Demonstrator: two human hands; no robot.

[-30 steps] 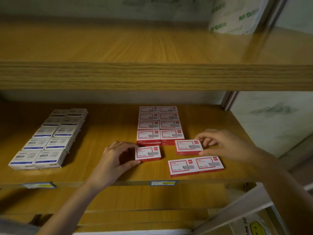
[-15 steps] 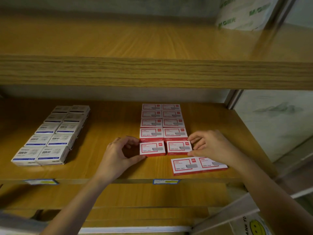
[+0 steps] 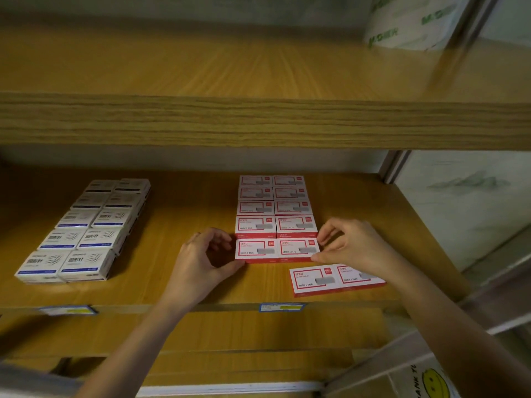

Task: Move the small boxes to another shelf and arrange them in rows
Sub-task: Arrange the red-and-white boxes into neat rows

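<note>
On the middle wooden shelf (image 3: pixel 178 288) small red-and-white staple boxes lie flat in two columns (image 3: pixel 275 208). The nearest row is a left box (image 3: pixel 255 250) and a right box (image 3: pixel 297 249), side by side and touching. My left hand (image 3: pixel 202 259) pinches the left box at its left edge between thumb and fingers. My right hand (image 3: pixel 349 245) pinches the right box at its right edge. Two more red boxes (image 3: pixel 327 278) lie loose together near the front right edge, partly under my right wrist.
A block of white-and-blue boxes (image 3: pixel 86 234) lies in two columns at the shelf's left. An upper shelf (image 3: pixel 258 122) overhangs, with a white-and-green package (image 3: pixel 408 21) on it. Price labels (image 3: pixel 281 307) sit on the front edge. A smiley-face bag (image 3: pixel 434 383) is at bottom right.
Both hands slid their red boxes inward and back; the two boxes now touch each other and sit just in front of the columns as a new row.
</note>
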